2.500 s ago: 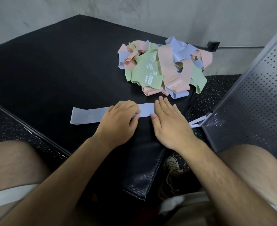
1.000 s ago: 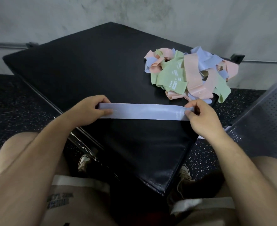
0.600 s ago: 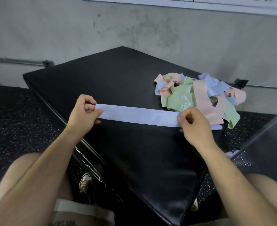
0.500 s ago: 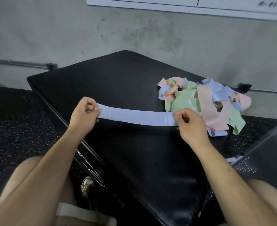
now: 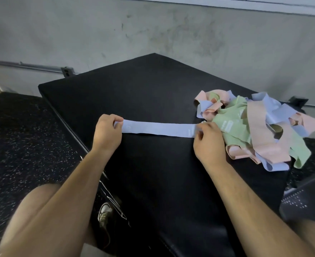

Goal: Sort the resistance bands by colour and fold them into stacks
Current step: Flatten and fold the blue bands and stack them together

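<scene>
Still, left hand [image 5: 107, 134] and right hand [image 5: 208, 143] pinch the blue band [image 5: 158, 129].

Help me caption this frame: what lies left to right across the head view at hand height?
left hand → stretched pale blue resistance band → right hand → tangled pile of pink, green, blue bands

A pale blue band [image 5: 158, 129] stretches flat over the middle of the surface [image 5: 143, 86]; a tangled pile [image 5: 255, 127] of pink, green and blue bands lies at its right edge.
</scene>
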